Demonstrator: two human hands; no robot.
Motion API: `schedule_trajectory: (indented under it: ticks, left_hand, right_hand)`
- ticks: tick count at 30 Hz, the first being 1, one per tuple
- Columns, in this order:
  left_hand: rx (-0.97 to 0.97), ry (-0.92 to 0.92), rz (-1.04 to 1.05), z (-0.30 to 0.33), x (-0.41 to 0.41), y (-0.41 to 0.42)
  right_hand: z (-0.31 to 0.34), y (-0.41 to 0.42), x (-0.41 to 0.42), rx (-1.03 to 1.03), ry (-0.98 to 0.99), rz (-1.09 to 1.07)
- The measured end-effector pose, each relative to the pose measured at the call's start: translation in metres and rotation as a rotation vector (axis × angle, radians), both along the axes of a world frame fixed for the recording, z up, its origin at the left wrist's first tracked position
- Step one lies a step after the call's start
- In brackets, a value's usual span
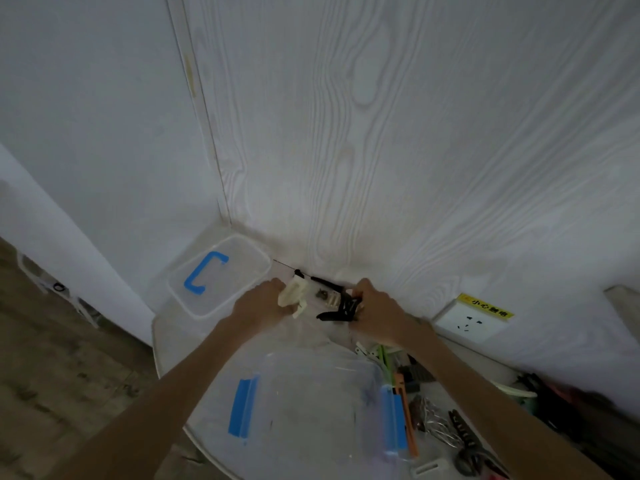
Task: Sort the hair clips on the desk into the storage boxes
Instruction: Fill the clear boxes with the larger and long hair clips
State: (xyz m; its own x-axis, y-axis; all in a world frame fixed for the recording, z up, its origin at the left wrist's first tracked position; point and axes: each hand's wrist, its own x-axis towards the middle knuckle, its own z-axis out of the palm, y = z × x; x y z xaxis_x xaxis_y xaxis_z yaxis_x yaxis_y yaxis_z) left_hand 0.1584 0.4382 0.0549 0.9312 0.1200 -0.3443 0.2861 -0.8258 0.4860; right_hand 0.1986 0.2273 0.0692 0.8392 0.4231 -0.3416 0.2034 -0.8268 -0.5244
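My left hand (260, 304) grips a cream claw hair clip (294, 295) near the back of the desk. My right hand (378, 310) holds a black claw hair clip (341, 310) just right of it. Between them lie a small dark clip (322, 294) and a slim black clip (325, 283) against the wall. A clear storage box (311, 403) with blue latches stands open in front of my arms. Several more hair clips (436, 420) lie scattered on the desk to its right, partly hidden by my right forearm.
A clear lid with a blue handle (216, 276) lies at the desk's back left corner. A wall socket (471, 320) with a yellow warning label sits on the white wood-grain wall at right. The desk's left edge (156, 351) drops to a wooden floor.
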Motion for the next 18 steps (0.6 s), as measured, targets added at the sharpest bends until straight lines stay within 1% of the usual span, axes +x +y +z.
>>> schedule_trajectory:
  ticks: [1, 3, 4, 5, 6, 8, 10, 11, 14, 16, 18]
  left_hand:
    - [-0.122, 0.011, 0.07, 0.008, -0.006, 0.002]
    - [-0.438, 0.063, 0.201, 0.027, -0.021, 0.007]
    - [-0.571, 0.078, 0.22, 0.036, -0.029, 0.01]
    - [-0.624, 0.08, 0.183, 0.045, -0.041, 0.01]
    - [-0.615, 0.075, 0.113, 0.053, -0.052, 0.01]
    - [-0.511, 0.056, -0.039, 0.064, -0.077, 0.007]
    - [-0.375, 0.025, -0.132, 0.072, -0.1, 0.002]
    - [-0.274, 0.0, -0.18, 0.073, -0.11, -0.001]
    - [0.21, -0.121, -0.353, 0.059, -0.129, -0.012]
    - [0.391, -0.25, -0.407, 0.04, -0.135, -0.019]
    - [0.512, -0.373, -0.423, 0.018, -0.137, -0.021]
  right_hand:
    - [0.007, -0.004, -0.003, 0.05, 0.029, -0.022]
    - [0.023, -0.011, -0.013, 0.178, 0.102, -0.079]
    - [0.031, -0.015, -0.017, 0.252, 0.147, -0.111]
    - [0.041, -0.018, -0.024, 0.322, 0.203, -0.136]
    - [0.049, -0.021, -0.03, 0.381, 0.258, -0.152]
    - [0.064, -0.026, -0.043, 0.461, 0.371, -0.175]
    - [0.074, -0.03, -0.06, 0.437, 0.413, -0.134]
    - [0.076, -0.03, -0.068, 0.377, 0.418, -0.091]
    - [0.066, -0.025, -0.095, 0.086, 0.436, 0.043]
    - [0.046, -0.017, -0.109, -0.079, 0.365, 0.068]
    - [0.027, -0.008, -0.118, -0.189, 0.27, 0.051]
